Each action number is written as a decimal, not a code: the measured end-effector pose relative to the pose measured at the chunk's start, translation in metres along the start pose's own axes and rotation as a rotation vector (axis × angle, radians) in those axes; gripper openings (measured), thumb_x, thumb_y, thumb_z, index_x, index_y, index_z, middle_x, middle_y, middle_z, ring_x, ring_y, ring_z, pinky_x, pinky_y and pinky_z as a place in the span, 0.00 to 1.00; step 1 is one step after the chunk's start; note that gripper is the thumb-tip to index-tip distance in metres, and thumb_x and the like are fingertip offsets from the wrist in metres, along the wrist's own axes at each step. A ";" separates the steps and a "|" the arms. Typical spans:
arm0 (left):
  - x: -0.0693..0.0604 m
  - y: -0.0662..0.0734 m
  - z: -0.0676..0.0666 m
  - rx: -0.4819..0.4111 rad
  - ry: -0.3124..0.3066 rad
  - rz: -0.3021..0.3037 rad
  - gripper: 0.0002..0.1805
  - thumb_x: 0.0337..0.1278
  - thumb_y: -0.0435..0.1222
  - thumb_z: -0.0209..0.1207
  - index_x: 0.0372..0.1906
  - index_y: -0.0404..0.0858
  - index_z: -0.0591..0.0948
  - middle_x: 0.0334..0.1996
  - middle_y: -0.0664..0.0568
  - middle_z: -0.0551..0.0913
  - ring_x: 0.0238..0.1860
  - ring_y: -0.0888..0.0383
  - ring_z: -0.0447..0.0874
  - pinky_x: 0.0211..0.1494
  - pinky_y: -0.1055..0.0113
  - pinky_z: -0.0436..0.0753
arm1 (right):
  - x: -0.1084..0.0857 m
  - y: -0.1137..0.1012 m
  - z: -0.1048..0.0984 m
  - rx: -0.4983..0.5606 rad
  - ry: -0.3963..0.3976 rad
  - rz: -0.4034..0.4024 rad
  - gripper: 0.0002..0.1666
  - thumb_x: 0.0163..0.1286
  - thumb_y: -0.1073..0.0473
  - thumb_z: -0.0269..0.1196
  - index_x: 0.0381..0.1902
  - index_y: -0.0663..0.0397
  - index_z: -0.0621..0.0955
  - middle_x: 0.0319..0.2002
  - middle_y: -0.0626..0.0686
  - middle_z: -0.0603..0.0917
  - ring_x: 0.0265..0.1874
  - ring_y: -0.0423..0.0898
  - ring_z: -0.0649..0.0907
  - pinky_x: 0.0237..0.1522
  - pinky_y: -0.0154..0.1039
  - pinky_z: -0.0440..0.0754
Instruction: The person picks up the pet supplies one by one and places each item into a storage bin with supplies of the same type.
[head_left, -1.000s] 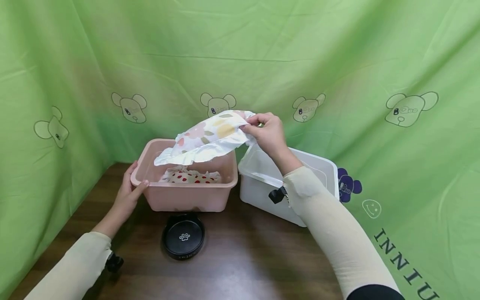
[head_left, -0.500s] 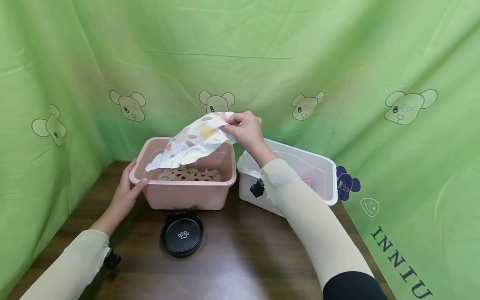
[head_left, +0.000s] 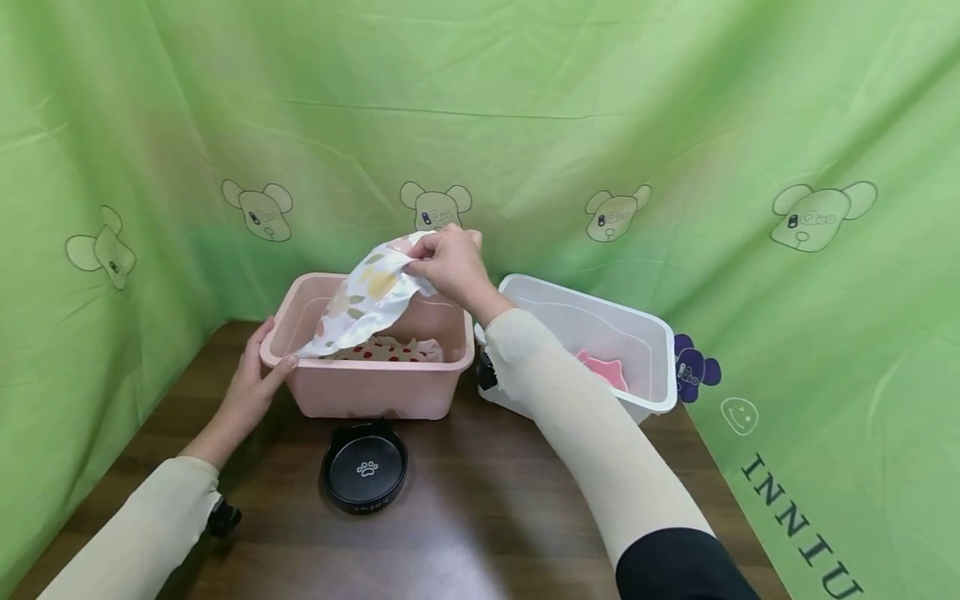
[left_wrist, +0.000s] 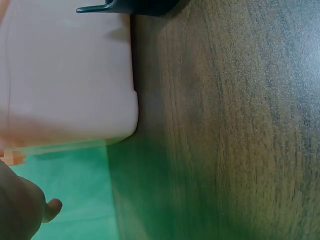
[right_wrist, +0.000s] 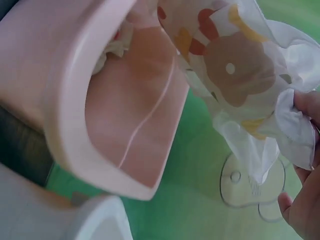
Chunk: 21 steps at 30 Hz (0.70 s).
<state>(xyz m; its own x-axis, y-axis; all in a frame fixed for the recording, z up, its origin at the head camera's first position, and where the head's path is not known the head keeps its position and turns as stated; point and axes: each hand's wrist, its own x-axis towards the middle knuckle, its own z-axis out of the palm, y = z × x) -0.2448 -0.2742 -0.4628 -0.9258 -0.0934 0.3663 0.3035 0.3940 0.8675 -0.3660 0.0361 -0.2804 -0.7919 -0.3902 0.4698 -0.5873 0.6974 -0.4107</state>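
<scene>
My right hand (head_left: pixel 452 265) pinches a white floral cloth with a ruffled edge (head_left: pixel 367 292) by its upper end. The cloth hangs slanting over the pink bin (head_left: pixel 375 392), its lower tip near the bin's front left rim. In the right wrist view, the cloth (right_wrist: pixel 240 65) droops from the fingers beside the bin's opening. At the bin's left front corner, my left hand (head_left: pixel 253 383) holds the rim, thumb at the front and fingers along the side. Inside the bin lies a cream cloth with red dots (head_left: pixel 393 352), partly covered from view by the floral one.
A white bin (head_left: pixel 652 342) stands right of the pink one, with a pink star-like piece (head_left: pixel 606 369) inside; my right forearm crosses in front of it. A black dish with a paw print (head_left: pixel 365 475) sits on the wooden table (head_left: pixel 465 500) before the pink bin. Green curtain (head_left: pixel 480 100) surrounds the table.
My right hand has moved left and slightly lower, bringing the floral cloth further over the pink bin. The pink piece in the white bin has come into view. My left hand stays on the rim.
</scene>
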 end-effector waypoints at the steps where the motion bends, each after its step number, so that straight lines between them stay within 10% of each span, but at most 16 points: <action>1: 0.000 0.000 0.001 0.006 0.001 -0.002 0.42 0.72 0.42 0.59 0.83 0.46 0.52 0.82 0.44 0.51 0.79 0.38 0.47 0.78 0.40 0.49 | 0.000 -0.002 0.003 -0.011 -0.014 -0.012 0.05 0.60 0.49 0.76 0.33 0.39 0.91 0.26 0.36 0.88 0.41 0.40 0.74 0.63 0.48 0.56; 13: -0.001 0.005 0.001 0.020 0.005 -0.009 0.42 0.72 0.43 0.59 0.83 0.45 0.51 0.82 0.45 0.51 0.78 0.37 0.48 0.76 0.35 0.49 | 0.002 -0.014 0.023 -0.072 -0.216 -0.156 0.04 0.59 0.49 0.77 0.32 0.37 0.92 0.26 0.33 0.86 0.41 0.39 0.75 0.63 0.48 0.57; 21: -0.003 0.000 0.006 -0.024 0.006 -0.009 0.43 0.73 0.37 0.58 0.83 0.42 0.49 0.82 0.44 0.50 0.78 0.41 0.52 0.79 0.62 0.53 | -0.011 -0.011 0.028 -0.178 -0.372 -0.240 0.07 0.63 0.49 0.74 0.40 0.36 0.92 0.33 0.33 0.88 0.46 0.39 0.76 0.69 0.50 0.54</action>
<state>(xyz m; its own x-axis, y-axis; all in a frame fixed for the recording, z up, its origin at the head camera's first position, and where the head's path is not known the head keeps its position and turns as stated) -0.2436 -0.2686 -0.4657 -0.9273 -0.1025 0.3601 0.3003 0.3709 0.8788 -0.3556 0.0161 -0.3033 -0.6629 -0.7188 0.2094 -0.7486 0.6411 -0.1691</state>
